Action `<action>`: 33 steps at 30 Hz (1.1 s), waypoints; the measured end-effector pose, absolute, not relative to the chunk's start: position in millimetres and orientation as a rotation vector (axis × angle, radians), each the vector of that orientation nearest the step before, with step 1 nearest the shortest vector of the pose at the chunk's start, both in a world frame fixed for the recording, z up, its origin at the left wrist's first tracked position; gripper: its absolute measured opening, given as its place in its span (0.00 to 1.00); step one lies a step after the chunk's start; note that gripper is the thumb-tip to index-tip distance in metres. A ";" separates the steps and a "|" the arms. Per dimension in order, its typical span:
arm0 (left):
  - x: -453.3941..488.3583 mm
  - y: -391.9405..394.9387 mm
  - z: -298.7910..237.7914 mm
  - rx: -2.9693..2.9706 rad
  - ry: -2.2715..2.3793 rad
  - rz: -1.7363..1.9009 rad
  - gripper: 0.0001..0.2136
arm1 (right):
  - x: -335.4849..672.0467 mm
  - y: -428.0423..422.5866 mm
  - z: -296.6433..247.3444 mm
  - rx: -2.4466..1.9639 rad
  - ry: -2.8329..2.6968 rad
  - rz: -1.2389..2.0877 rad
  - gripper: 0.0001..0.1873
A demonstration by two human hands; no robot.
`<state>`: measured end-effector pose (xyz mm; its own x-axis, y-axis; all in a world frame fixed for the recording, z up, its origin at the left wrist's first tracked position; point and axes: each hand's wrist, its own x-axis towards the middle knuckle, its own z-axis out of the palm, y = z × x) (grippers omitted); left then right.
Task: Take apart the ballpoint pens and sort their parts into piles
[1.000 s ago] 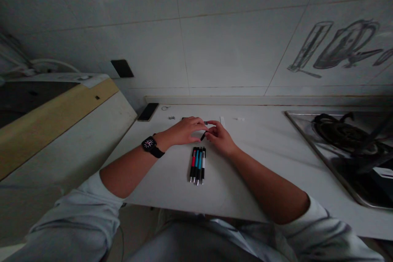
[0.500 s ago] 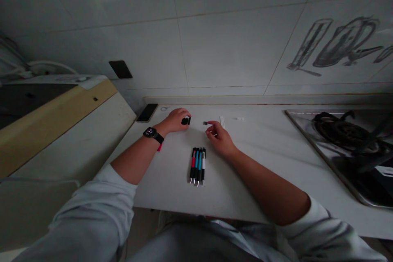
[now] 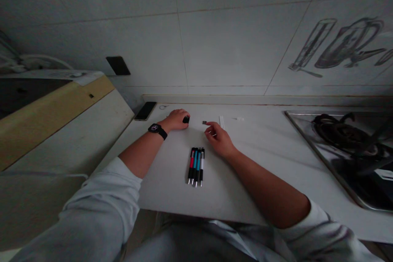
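Observation:
My left hand (image 3: pixel 176 120) is curled around a small black object (image 3: pixel 186 119) on the counter, its kind not clear. Fingers cover part of that object. My right hand (image 3: pixel 219 140) rests on the counter, its index fingertip at a small dark piece (image 3: pixel 204 122) and its thumb held apart from the index finger. Between and below my hands lie several click pens (image 3: pixel 196 167), side by side with their metal tips toward me: one red, two teal, one white, all with black grips.
Thin white sticks (image 3: pixel 221 122) and a small whitish piece (image 3: pixel 239 119) lie beyond my right hand. A phone (image 3: pixel 145 111) and a thin ring-like item (image 3: pixel 163 107) sit at the back left. A gas stove (image 3: pixel 344 147) borders the counter on the right, a cabinet-like box (image 3: pixel 101 118) on the left.
My left hand has turned slightly, and its forearm has swung a little right, covering the pink thing that showed beside the wrist. My right hand has barely moved.

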<state>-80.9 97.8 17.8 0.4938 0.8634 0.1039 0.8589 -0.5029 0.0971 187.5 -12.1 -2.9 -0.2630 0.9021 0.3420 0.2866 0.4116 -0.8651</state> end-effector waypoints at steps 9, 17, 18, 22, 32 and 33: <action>-80.2 86.6 34.5 2.680 1.549 0.288 0.24 | 188.8 -11.3 -2.5 -1.022 -1.773 0.843 0.19; -43.5 23.2 70.9 2.506 1.410 1.033 0.18 | 196.2 -18.6 23.1 -1.089 -2.083 0.801 0.09; -37.6 13.9 69.0 2.443 1.388 1.103 0.18 | 196.6 -22.3 27.6 -1.074 -2.155 0.838 0.09; -21.5 -10.2 40.9 2.148 1.323 1.304 0.15 | 195.2 -40.2 37.9 -1.002 -2.383 0.932 0.08; -21.1 -12.1 11.0 2.117 1.278 1.204 0.15 | 200.4 -49.5 38.8 -1.144 -2.733 0.601 0.07; -22.0 -11.7 11.3 2.119 1.276 1.199 0.15 | 201.2 -49.7 39.3 -1.230 -2.744 0.544 0.08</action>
<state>-22.0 -11.7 11.3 0.2191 0.8554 0.4693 0.5215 -0.5092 0.6847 201.2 -49.7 39.3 -0.6731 0.7366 -0.0662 0.7061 0.6135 -0.3536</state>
